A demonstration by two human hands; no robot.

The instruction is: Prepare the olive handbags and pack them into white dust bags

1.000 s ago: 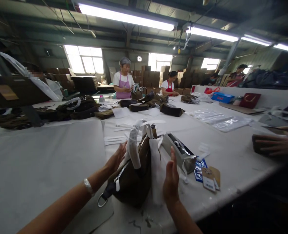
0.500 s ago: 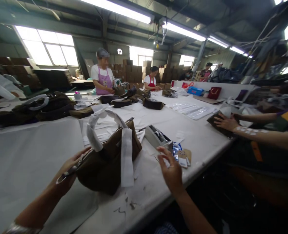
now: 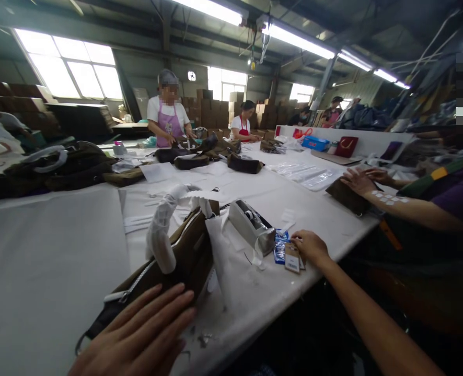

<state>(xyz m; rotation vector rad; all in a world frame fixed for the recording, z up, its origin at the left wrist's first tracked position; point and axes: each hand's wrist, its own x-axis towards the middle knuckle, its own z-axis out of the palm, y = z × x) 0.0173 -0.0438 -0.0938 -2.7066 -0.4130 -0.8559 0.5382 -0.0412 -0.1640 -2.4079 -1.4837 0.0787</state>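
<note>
A dark olive handbag (image 3: 190, 261) lies tilted on the white table in front of me, its silver zipper facing up and its handle (image 3: 163, 235) wrapped in white paper. My left hand (image 3: 137, 329) rests on the bag's near side with fingers stretched out flat. To the right, my right hand (image 3: 312, 248) is at the brown hang tags (image 3: 292, 258), fingers bent together over their upper edge. Blue packets (image 3: 281, 245) lie beside the tags. A grey tape dispenser (image 3: 251, 224) stands between the bag and the packets.
More dark bags (image 3: 70, 167) are piled at the far left and across the table's middle. Clear plastic sleeves (image 3: 305, 175) lie at the right. A co-worker's hands (image 3: 359, 183) press on another bag there. Other people stand across the table (image 3: 59, 235).
My left hand has moved from the bag's far-left end to its near side, and the bag has tipped and turned. My right hand has moved right and down onto the hang tags.
</note>
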